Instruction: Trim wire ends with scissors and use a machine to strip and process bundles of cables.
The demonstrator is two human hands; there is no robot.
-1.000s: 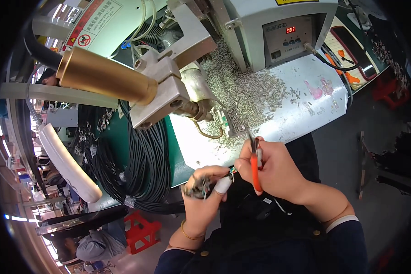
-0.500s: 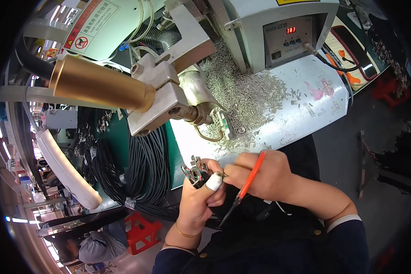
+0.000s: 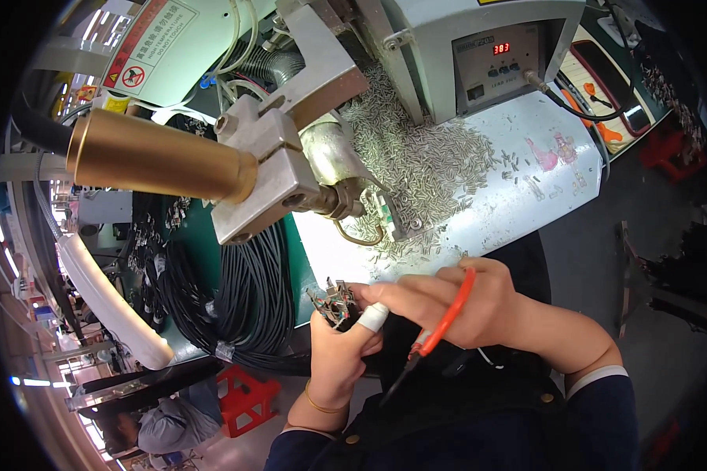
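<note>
While the white plate (image 3: 530, 196) lies flat, a black cable coil (image 3: 255, 286) sits left of it and a gold barrel (image 3: 161, 158) hangs above its left side. Just off the plate's near edge, the right hand (image 3: 471, 306) grips a red-handled tool (image 3: 448, 320), tip aimed away from the plate, and meets the left hand (image 3: 342, 345); any pinch hidden. Left hand curls around wired connectors (image 3: 335, 304) by the plate's near-left corner. Small metal pieces (image 3: 448, 153) litter the plate.

"What are we wearing?"
"Dark navy sleeves (image 3: 603, 420) with pale cuffs (image 3: 597, 377), and a dark front (image 3: 456, 416) with brass-coloured buttons (image 3: 547, 398)."
"Anything else?"
"A thin gold-toned bangle (image 3: 320, 404) on our left wrist (image 3: 330, 381), white wrap (image 3: 375, 315) round our thumb (image 3: 353, 337)."
</note>
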